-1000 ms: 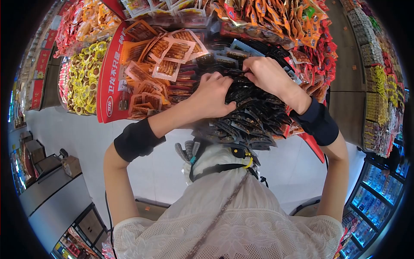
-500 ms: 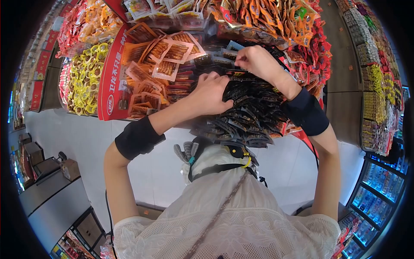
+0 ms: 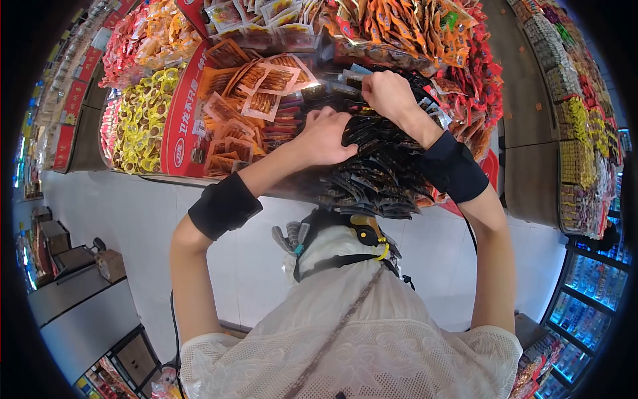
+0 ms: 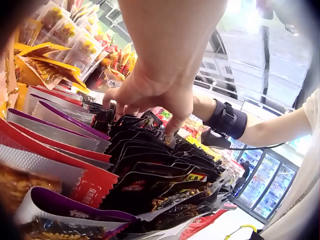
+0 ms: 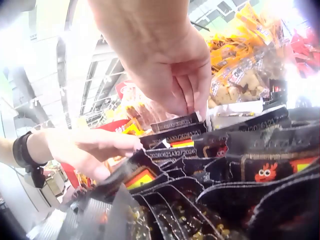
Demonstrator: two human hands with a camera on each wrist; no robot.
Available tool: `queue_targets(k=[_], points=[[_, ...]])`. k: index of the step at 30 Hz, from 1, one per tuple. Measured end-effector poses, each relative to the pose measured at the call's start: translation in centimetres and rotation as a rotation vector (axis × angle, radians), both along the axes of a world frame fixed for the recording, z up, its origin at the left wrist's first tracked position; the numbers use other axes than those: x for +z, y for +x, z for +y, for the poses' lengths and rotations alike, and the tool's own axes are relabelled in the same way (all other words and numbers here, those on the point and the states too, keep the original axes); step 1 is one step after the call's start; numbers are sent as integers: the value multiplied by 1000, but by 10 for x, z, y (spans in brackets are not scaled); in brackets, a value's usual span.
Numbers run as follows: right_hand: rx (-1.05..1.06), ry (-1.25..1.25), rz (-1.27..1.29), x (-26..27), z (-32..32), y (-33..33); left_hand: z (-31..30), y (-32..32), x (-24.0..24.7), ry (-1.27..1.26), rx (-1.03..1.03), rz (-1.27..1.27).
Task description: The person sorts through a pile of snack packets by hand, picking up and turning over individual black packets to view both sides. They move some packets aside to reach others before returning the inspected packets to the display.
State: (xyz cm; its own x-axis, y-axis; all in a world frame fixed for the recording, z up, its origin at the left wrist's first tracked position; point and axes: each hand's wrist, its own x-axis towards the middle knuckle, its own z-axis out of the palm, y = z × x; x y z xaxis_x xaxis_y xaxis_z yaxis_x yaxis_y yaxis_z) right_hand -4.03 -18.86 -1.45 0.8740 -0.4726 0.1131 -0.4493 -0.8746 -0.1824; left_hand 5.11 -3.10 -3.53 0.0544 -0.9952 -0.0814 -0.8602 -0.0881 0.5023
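Black snack packets (image 3: 375, 169) stand in a dense row in a display bin. My left hand (image 3: 325, 136) lies over the left side of the row. In the left wrist view its fingers bend down at the packets and the thumb (image 4: 176, 122) comes down on the other side, with black packets between. Farther back, my right hand (image 3: 389, 96) pinches the top edge of a black packet (image 5: 175, 122) between bent fingers. The left hand (image 5: 80, 147) shows beside it in the right wrist view, fingertips at neighbouring packet tops.
Orange flat snack packs (image 3: 269, 80) and red and purple packets (image 4: 65, 145) fill the bin to the left. A red printed divider (image 3: 186, 120) stands beyond them. Orange pouches (image 3: 392, 30) lie behind, red packets (image 3: 475, 86) at right. A wooden shelf unit (image 3: 528, 133) stands farther right.
My right hand has lifted slightly and shifted to the far left over the black packets. The left hand has stayed on the row almost unmoved.
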Motion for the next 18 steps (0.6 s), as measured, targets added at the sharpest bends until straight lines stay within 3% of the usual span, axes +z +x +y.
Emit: queue_targets(k=[8, 11, 15, 18], points=[[-2, 51, -241, 54, 3, -29, -5, -1, 5, 45, 114, 27], [-41, 144, -361, 64, 1, -41, -6, 1, 0, -176, 254, 157], [-132, 573, -557, 67, 1, -56, -12, -11, 26, -607, 215, 40], [-142, 871, -732, 76, 17, -61, -17, -32, 50, -707, 194, 36]])
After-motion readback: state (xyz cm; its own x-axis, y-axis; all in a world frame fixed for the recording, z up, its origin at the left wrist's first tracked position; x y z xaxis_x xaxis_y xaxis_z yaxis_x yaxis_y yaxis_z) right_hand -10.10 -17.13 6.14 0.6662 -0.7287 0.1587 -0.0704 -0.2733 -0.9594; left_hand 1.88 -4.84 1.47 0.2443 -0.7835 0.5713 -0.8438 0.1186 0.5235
